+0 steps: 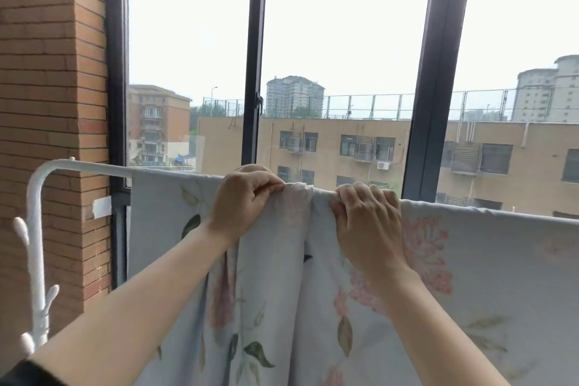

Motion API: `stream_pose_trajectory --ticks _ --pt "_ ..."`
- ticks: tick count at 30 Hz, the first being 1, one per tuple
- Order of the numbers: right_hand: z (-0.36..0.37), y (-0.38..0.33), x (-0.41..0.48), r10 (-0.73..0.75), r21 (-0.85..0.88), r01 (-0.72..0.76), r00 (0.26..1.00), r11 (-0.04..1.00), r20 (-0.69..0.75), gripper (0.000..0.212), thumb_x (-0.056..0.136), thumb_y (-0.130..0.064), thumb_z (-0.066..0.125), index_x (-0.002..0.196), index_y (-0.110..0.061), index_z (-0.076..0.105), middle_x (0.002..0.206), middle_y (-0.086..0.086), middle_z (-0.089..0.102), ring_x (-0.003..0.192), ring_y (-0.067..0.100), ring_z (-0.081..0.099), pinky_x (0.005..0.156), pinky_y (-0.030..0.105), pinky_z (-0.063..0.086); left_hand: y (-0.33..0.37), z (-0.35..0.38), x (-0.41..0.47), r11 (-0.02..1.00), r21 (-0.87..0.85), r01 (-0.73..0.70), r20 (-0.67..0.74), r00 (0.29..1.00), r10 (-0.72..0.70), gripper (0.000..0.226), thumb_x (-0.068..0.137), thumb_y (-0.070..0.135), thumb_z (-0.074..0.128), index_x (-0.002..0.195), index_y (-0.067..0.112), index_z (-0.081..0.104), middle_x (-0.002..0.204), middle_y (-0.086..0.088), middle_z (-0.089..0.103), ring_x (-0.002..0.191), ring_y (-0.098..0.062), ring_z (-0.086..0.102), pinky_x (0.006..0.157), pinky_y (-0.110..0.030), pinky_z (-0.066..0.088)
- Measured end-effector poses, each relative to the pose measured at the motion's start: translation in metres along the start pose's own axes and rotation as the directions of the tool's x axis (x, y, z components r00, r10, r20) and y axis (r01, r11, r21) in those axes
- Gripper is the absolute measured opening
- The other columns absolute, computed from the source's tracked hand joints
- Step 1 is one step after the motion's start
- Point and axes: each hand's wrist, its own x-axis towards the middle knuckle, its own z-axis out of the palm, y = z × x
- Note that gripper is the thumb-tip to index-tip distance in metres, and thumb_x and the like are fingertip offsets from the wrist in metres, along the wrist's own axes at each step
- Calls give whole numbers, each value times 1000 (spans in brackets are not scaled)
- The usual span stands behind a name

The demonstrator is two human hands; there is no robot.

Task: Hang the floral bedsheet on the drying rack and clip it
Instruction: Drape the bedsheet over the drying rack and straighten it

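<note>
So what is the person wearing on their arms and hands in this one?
The left hand and right hand are bare: no gloves, rings or watch show. The left forearm and right forearm are uncovered. A dark sleeve shows only at the bottom-left corner, high on the left arm; no sleeve shows on the right arm.

You get bright, flat daylight through the window [344,41]; the sky is blown out, edges bowed and soft.
</note>
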Motion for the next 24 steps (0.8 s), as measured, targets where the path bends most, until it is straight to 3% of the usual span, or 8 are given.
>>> stream_pose_trajectory --ticks 4,9,14,19,22,24 --pt "2 -6 1 -11 -22 11 1000 1000 -26 17 91 -29 51 80 -19 59 76 -5 58 74 20 53 79 30 29 -18 -8 -3 999 -18 -49 15 999 49 11 84 13 67 88 10 77 85 2 71 86 -14 65 79 -32 55" --pt "5 -11 2 -10 -46 9 1000 999 -25 19 93 -29 49 80 -20 57 76 -5 55 73 19 49 77 30 28 -41 -25 -4 993 54 -105 33 994 103 21 88 25 59 87 11 76 85 5 69 84 -12 62 79 -24 49" --pt "5 -6 2 8 -60 -8 1000 998 -9 19 94 -32 49 84 -19 59 80 -5 59 76 21 52 79 28 26 -79 -54 -14 983 174 -64 -45 996 73 11 86 14 61 86 9 71 85 1 68 83 -16 60 80 -23 44" --pt "7 -9 2 32 -56 -32 999 998 -6 19 94 -32 49 87 -19 60 83 -4 61 78 21 52 80 28 27 -81 -60 -13 980 200 -24 -17 999 28 10 85 17 58 81 11 65 84 1 65 83 -18 58 79 -35 49" --pt "7 -8 2 37 -54 -38 999 998 -12 18 93 -31 49 87 -19 61 84 -3 62 79 22 53 80 26 25 -57 -52 -5 978 192 -78 88 994 62 35 90 42 53 102 13 69 105 -1 68 101 -16 59 91 -32 46" --pt "7 -8 3 33 -51 -34 999 998 -7 18 93 -31 49 86 -19 61 84 -4 62 79 21 53 79 25 23 -41 -40 3 979 159 -129 186 978 98 40 91 45 55 115 15 68 114 0 68 106 -14 60 93 -29 45"
